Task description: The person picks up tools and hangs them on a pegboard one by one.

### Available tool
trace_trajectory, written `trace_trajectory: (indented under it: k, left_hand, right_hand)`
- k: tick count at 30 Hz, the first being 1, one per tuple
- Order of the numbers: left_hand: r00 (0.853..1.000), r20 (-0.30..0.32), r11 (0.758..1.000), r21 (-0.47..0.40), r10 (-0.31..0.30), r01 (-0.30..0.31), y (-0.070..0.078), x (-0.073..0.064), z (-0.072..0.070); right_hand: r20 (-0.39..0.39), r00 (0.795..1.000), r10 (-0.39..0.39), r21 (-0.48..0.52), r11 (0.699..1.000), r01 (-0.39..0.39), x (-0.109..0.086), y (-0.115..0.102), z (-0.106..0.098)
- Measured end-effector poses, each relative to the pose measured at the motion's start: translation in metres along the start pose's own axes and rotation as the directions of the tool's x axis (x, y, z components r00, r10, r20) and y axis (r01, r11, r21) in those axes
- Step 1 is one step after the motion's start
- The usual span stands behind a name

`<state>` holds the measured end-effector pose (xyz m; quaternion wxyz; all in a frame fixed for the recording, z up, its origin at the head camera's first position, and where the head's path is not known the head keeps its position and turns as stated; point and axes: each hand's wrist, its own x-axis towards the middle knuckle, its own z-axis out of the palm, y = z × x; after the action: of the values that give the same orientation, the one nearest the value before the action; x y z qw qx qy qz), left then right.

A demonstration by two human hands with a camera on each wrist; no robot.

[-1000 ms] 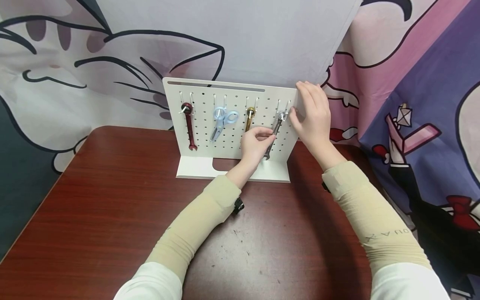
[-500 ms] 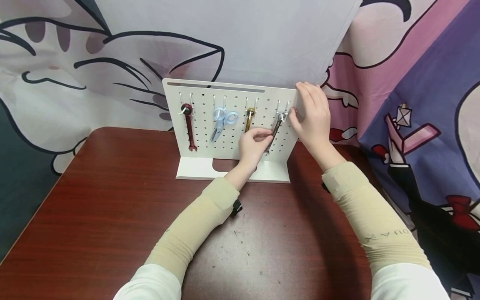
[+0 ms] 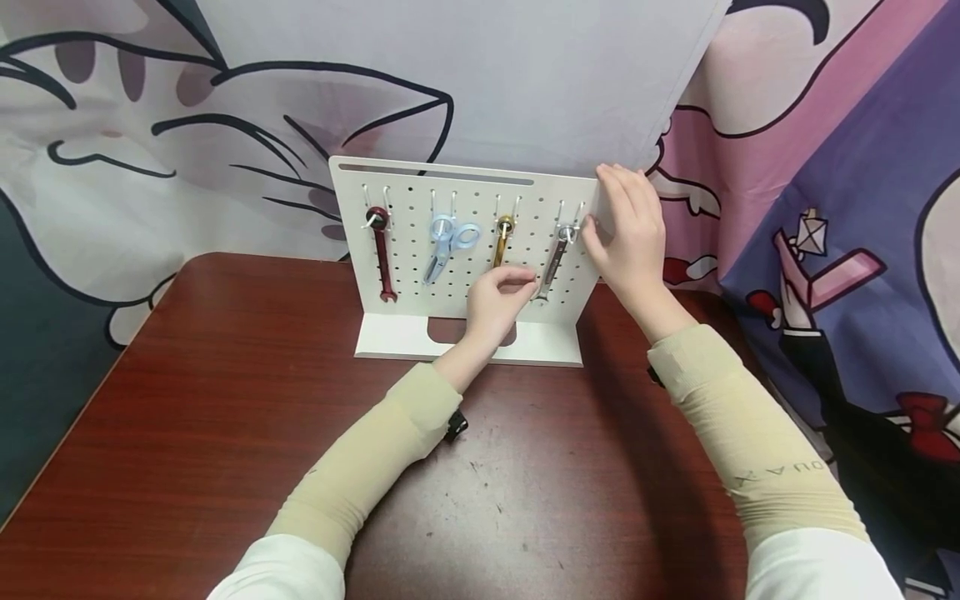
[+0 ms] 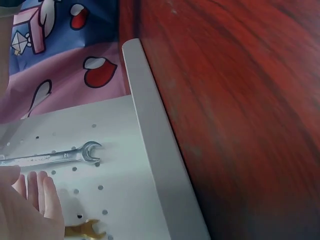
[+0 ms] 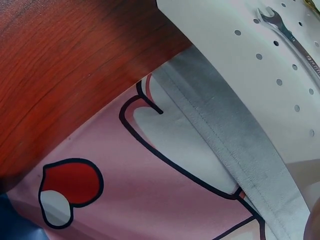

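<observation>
In the head view, a silver wrench (image 3: 553, 265) hangs at a slant from the right hook of a white pegboard (image 3: 420, 292). My left hand (image 3: 495, 304) is just left of the wrench, thumb and fingertips close together with nothing seen between them. In the left wrist view, the fingers of that hand (image 4: 30, 205) lie beside the wrench's shaft, apart from its open end. My right hand (image 3: 630, 233) grips the board's upper right edge, thumb toward the front. Only a bit of that hand (image 5: 313, 222) shows in the right wrist view.
A gold wrench (image 3: 501, 242), partly behind the left hand, light blue scissors (image 3: 442, 246) and a dark red wrench (image 3: 382, 258) hang from the other hooks. The board's foot rests on a brown table (image 3: 247, 400). Printed curtains (image 3: 525, 75) stand close behind and to the right.
My left hand has let go of the silver wrench and drawn back left and slightly down. The wrench hangs by itself from its hook. My right hand has stayed at the board's edge.
</observation>
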<state>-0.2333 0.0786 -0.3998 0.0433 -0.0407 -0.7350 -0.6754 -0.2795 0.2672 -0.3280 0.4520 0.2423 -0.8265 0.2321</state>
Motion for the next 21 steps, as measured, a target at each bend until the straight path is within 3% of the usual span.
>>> trace_trajectory:
  k: [7,15,18,21]
  left_hand:
    - [0.996,0.06,0.994,0.081,0.072,-0.077,-0.002,-0.008,-0.028]
    - [0.974,0.121,0.958,0.19,0.192,-0.213,-0.008,-0.019,-0.069]
    - [0.966,0.143,0.926,0.286,0.214,-0.247,-0.012,-0.023,-0.089]
    - [0.958,0.165,0.865,0.414,0.236,-0.285,-0.016,-0.028,-0.11]
  right_hand:
    - [0.017,1.0,-0.007,-0.001,1.0,0.007,0.001,0.002,-0.003]
    - [0.087,0.995,-0.055,0.0,0.998,0.055,0.002,0.009,-0.009]
    - [0.118,0.991,-0.058,-0.028,0.998,0.062,0.001,0.011,-0.011]
    - [0.13,0.991,-0.043,-0.058,0.997,0.051,-0.003,0.01,-0.012]
